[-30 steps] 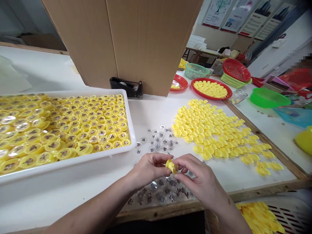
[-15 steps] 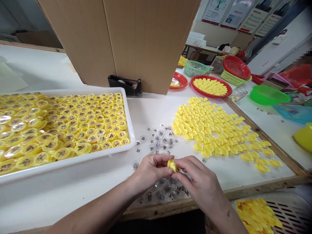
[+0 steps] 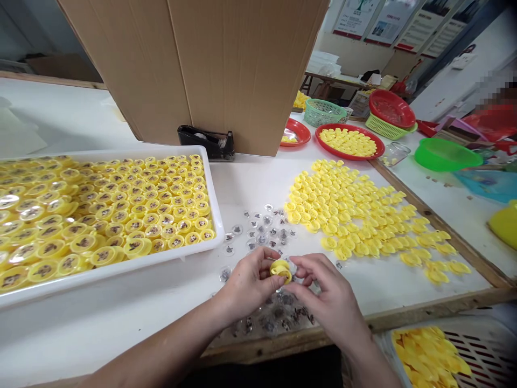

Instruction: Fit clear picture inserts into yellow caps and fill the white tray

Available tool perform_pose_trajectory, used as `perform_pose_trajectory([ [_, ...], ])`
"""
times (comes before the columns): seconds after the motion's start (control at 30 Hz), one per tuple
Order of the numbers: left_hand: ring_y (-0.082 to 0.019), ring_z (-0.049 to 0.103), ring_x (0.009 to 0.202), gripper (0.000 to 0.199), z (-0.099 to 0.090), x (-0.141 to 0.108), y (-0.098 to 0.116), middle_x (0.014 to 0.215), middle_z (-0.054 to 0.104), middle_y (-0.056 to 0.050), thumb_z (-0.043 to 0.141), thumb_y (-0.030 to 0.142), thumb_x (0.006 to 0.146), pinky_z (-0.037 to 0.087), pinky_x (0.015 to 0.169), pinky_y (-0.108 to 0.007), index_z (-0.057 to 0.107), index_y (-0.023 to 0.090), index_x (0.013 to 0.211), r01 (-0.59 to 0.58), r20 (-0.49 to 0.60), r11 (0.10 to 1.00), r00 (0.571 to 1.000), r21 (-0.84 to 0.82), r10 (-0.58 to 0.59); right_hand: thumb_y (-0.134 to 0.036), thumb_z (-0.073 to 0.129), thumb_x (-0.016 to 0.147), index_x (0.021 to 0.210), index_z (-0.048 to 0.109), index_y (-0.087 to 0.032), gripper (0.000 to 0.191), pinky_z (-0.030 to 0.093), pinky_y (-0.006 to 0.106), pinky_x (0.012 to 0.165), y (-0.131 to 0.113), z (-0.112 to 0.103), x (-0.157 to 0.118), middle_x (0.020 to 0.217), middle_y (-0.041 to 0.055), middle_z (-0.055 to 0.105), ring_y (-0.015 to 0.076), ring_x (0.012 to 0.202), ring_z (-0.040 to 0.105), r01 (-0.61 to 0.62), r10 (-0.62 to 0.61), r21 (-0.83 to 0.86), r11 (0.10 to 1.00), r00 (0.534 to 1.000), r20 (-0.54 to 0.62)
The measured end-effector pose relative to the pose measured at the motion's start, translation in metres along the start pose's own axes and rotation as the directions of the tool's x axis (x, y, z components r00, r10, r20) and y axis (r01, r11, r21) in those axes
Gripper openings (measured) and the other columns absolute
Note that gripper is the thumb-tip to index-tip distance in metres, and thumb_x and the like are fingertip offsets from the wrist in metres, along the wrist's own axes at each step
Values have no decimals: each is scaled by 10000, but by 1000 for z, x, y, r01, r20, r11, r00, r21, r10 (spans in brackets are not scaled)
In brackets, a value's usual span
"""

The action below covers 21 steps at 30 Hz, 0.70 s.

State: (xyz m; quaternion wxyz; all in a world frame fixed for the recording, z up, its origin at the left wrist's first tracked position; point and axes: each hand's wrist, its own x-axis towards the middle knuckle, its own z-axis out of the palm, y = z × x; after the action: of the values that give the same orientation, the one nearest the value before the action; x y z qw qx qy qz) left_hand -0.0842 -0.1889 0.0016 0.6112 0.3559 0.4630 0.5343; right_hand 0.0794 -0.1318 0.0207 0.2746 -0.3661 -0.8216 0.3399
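Tray of white plastic [image 3: 212,215] at the left holds tight rows of round yellow caps [image 3: 137,215], each topped with a clear dome over a dark printed figure. Behind it, a black tape dispenser [image 3: 204,143] stands against a tall cardboard carton [image 3: 194,70]. Loose clear domes [image 3: 262,231] lie scattered on the white table, and more with dark figures [image 3: 274,318] lie bunched under the hands. Farther back, a small red plate [image 3: 297,132] holds a few yellow pieces, a green woven basket [image 3: 323,112] sits beside it, and a larger red plate [image 3: 349,141] is heaped with yellow pieces. A wide spread of loose yellow cup-shaped pieces [image 3: 343,215] covers the table to the right, and a white slotted crate [image 3: 484,345] at the lower right is filled with more of them. Between the hands, just above the bunched domes, one yellow piece [image 3: 280,271] is pinched by the left hand [image 3: 250,285], its thumb and fingers closed on the rim. The right hand [image 3: 323,291] has its fingers curled narrowly just beside the piece; any contact cannot be told. Compared with the earlier frame, the piece is turned, showing more yellow and no dark figure, and the hands stand slightly farther apart.
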Motion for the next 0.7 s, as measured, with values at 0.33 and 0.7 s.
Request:
perform_pose_trajectory([
  [0.33,-156,588,744,186,-2,-3,7,814,660,-42,680,206,720,455,656,-259,628,143,886,-62,-18,947,997,316,72,-311,611,823,910,625,-189,150,512,274,680,5,14,-5,835,34,658,171,750,607,-238,214,395,887,971,105],
  [0.7,-236,587,946,556,-1,-8,10,1139,601,-90,719,335,697,497,804,-339,563,254,1225,-302,117,639,942,707,315,-465,729,660,892,666,-182,372,566,245,634,38,17,-9,861,71,709,254,789,670,-438,428,442,783,895,127],
])
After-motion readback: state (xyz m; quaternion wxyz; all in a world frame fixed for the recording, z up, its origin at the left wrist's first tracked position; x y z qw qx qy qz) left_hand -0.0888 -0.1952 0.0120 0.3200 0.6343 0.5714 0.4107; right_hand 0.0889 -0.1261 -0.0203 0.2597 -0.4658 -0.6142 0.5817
